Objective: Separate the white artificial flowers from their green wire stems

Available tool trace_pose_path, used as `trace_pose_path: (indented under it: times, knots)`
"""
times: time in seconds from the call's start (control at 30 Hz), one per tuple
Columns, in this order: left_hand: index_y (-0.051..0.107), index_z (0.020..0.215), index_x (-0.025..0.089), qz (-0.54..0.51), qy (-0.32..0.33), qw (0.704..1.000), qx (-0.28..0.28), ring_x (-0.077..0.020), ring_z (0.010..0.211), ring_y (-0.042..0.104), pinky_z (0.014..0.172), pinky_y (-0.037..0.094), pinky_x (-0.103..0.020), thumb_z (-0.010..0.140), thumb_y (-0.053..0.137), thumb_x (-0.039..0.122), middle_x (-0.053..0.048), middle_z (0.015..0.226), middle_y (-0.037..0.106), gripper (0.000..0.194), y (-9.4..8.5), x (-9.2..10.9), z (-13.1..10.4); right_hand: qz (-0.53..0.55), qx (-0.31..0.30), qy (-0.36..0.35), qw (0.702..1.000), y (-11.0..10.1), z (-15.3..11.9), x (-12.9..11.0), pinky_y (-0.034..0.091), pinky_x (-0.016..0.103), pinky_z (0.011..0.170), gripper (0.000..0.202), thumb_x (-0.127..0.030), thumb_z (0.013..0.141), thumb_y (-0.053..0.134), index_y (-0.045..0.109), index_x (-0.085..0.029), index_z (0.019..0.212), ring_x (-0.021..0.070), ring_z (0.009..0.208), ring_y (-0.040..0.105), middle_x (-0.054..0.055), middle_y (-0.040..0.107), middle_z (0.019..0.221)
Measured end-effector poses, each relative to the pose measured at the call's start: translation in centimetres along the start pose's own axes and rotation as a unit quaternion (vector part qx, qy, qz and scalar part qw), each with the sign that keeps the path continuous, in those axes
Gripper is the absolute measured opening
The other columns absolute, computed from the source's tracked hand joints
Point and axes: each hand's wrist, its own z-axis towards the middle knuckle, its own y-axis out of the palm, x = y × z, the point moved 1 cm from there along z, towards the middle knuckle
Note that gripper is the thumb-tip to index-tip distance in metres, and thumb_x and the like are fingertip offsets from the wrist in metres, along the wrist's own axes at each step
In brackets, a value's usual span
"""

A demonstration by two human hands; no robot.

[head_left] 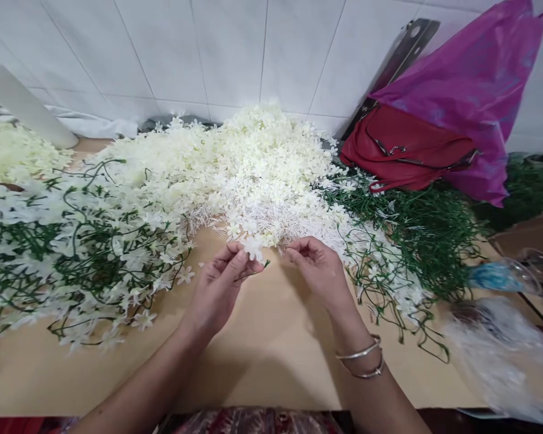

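My left hand is closed in a pinch on a white artificial flower; a short green stem tip pokes out beside the fingers. To its right, my right hand has thumb and forefinger pressed together at the edge of a heap of thin white stamens. Whatever lies in that pinch is too small to make out. Behind both hands rises a big pile of loose cream-white blossoms. White flowers on green stems are heaped left of my left hand.
Green plastic stems lie on the right, below a red handbag and a purple bag. Clear plastic bags rest at the right edge of the tan tabletop. A white roll leans at far left, near the tiled wall.
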Motion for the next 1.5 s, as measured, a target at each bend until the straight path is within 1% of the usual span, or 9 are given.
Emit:
trace_pose_path:
  times: [0.17,0.33,0.6,0.7,0.8,0.97,1.1,1.33,1.5]
  knots:
    - [0.072,0.089,0.018,-0.103,-0.098,0.987,0.073,-0.0120,0.078,0.073,0.084,0.062,-0.029,0.071,0.096,0.034,0.001,0.089,0.076,0.034,-0.3,-0.4,-0.7,-0.375,-0.033,-0.049,0.925,1.8,0.7,-1.6,0.043,0.038,0.077,0.010,-0.021,0.095,0.063,0.070,-0.019,0.088,0.0240,0.081,0.062,0.010,0.072,0.095]
    - [0.073,0.093,0.019,0.169,-0.022,0.980,-0.101,-0.0143,0.084,0.071,0.084,0.057,-0.028,0.093,0.076,0.034,-0.002,0.086,0.074,0.015,-1.6,-0.9,-2.8,-0.418,-0.019,-0.068,0.906,1.9,0.7,-1.6,0.038,0.035,0.072,0.020,-0.014,0.096,0.054,0.063,-0.020,0.079,0.0225,0.077,0.060,0.007,0.070,0.087]
    - [0.074,0.106,0.019,0.516,0.206,0.767,-0.321,-0.0177,0.104,0.072,0.095,0.057,-0.029,0.103,0.061,0.021,-0.007,0.107,0.077,0.013,-2.7,-0.6,-5.0,-0.146,0.054,-0.051,0.986,-0.2,0.6,0.5,0.041,0.029,0.067,0.013,-0.027,0.090,0.064,0.063,-0.022,0.078,0.0160,0.067,0.057,-0.003,0.063,0.071]
    - [0.072,0.109,0.017,0.558,0.274,0.734,-0.273,-0.0172,0.106,0.073,0.096,0.057,-0.028,0.103,0.061,0.022,-0.007,0.109,0.077,0.014,-2.5,0.0,-3.7,-0.093,0.070,-0.062,0.991,0.1,0.6,0.7,0.045,0.029,0.071,0.010,-0.028,0.089,0.066,0.066,-0.021,0.082,0.0165,0.072,0.059,-0.002,0.067,0.076]
    - [0.069,0.114,0.015,0.658,0.343,0.646,-0.177,-0.0197,0.103,0.072,0.093,0.056,-0.034,0.105,0.055,0.018,-0.009,0.115,0.076,0.017,-1.9,0.4,-1.3,-0.067,0.071,-0.073,0.993,0.4,0.5,0.5,0.048,0.031,0.074,0.009,-0.028,0.090,0.067,0.068,-0.021,0.084,0.0177,0.076,0.062,0.000,0.069,0.080]
    - [0.073,0.100,0.019,0.779,0.311,0.528,-0.132,-0.0257,0.097,0.070,0.085,0.048,-0.041,0.101,0.064,0.020,-0.006,0.104,0.077,0.009,-1.4,-0.1,1.8,-0.083,0.051,-0.121,0.988,0.8,0.1,0.1,0.049,0.033,0.078,0.007,-0.026,0.093,0.066,0.070,-0.021,0.089,0.0192,0.082,0.065,0.002,0.072,0.086]
    - [0.075,0.095,0.021,0.752,0.324,0.565,-0.099,-0.0227,0.093,0.071,0.084,0.044,-0.040,0.101,0.065,0.022,-0.002,0.098,0.080,0.011,-1.7,-0.3,2.0,-0.108,0.017,-0.162,0.981,1.4,-0.3,-0.1,0.050,0.034,0.081,0.008,-0.023,0.096,0.064,0.069,-0.022,0.090,0.0199,0.085,0.066,0.003,0.072,0.089]
    - [0.081,0.102,0.024,0.542,0.313,0.780,-0.012,-0.0196,0.095,0.076,0.087,0.056,-0.033,0.098,0.071,0.028,-0.004,0.103,0.082,0.011,-2.1,0.9,2.1,-0.091,-0.030,-0.173,0.980,2.6,-0.9,-0.6,0.051,0.036,0.085,0.009,-0.021,0.098,0.063,0.068,-0.024,0.091,0.0201,0.088,0.067,0.003,0.073,0.090]
    - [0.081,0.107,0.025,0.507,0.287,0.811,-0.058,-0.0204,0.099,0.078,0.092,0.061,-0.033,0.099,0.068,0.026,-0.004,0.107,0.083,0.015,-1.5,0.7,1.8,-0.076,-0.031,-0.167,0.982,3.2,-1.3,-0.9,0.052,0.034,0.081,0.009,-0.018,0.095,0.063,0.067,-0.024,0.088,0.0189,0.083,0.067,0.001,0.072,0.086]
